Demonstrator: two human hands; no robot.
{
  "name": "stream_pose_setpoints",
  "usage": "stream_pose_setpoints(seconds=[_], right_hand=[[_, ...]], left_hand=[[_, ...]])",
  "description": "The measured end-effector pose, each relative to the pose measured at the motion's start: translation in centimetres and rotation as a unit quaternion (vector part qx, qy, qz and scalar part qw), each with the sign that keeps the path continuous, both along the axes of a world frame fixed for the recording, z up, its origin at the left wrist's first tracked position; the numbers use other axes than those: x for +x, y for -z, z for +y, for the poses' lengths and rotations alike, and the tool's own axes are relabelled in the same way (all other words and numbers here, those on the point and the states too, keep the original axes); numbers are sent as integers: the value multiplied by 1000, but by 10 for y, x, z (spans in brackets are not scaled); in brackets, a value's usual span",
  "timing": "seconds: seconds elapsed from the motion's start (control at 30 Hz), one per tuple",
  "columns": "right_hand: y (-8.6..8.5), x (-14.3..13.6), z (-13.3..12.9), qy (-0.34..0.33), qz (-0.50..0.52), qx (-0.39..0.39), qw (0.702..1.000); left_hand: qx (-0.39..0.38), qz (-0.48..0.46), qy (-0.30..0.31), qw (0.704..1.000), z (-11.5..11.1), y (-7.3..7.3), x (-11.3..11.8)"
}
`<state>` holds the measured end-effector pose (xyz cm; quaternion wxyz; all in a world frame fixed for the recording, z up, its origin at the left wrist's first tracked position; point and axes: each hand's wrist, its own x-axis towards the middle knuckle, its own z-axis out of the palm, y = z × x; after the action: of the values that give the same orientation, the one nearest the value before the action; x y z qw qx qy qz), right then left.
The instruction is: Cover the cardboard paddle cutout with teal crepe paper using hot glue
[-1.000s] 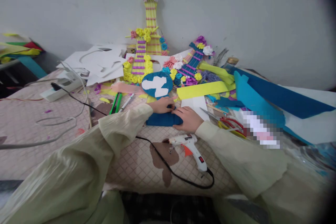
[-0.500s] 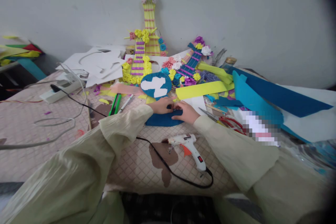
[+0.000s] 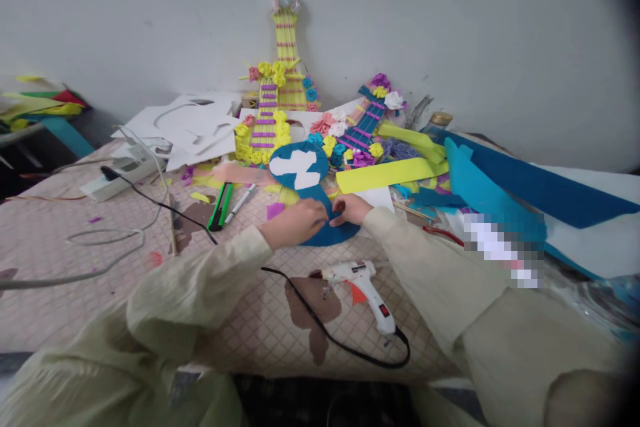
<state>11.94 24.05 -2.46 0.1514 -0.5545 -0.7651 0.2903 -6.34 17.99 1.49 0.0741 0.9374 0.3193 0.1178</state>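
A blue cutout (image 3: 336, 235) lies on the table in front of me, with a wide lower part, a narrow neck and a round end. White patches (image 3: 306, 177) cover part of the round end. My left hand (image 3: 296, 221) comes in from the left, its bent fingertips pinched at the neck. Opposite it, my right hand (image 3: 352, 209) has curled fingers and a thumb closed at the neck's right edge. The fingertips hide where they meet the cutout. Nearer to me lies a white glue gun (image 3: 367, 287) with its black cord.
Left of my hands lie a green utility knife (image 3: 220, 207) and a white pen (image 3: 240, 204). Decorated guitar shapes (image 3: 266, 117) stand behind. A yellow strip (image 3: 385, 173) and large blue sheets (image 3: 545, 180) are to the right. A power strip (image 3: 123, 173) trails cables at the left.
My left hand has moved left and slightly toward me, uncovering the cutout's neck. My right hand stays near the neck's right edge. The view has shifted slightly.
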Motion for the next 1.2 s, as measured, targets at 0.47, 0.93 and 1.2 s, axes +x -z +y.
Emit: stream_pose_setpoints(seconds=[0.47,0.93,1.2], right_hand=[[2,5,17,-5,88,-32,996],[-2,20,3,44,55,39,997],[-63,44,-86,52,-40,84,994]], left_hand=[[7,-49,1,999,-18,41,3],[17,-49,-3,999,-15,41,5],[5,-65,-29,997,-5,40,9]])
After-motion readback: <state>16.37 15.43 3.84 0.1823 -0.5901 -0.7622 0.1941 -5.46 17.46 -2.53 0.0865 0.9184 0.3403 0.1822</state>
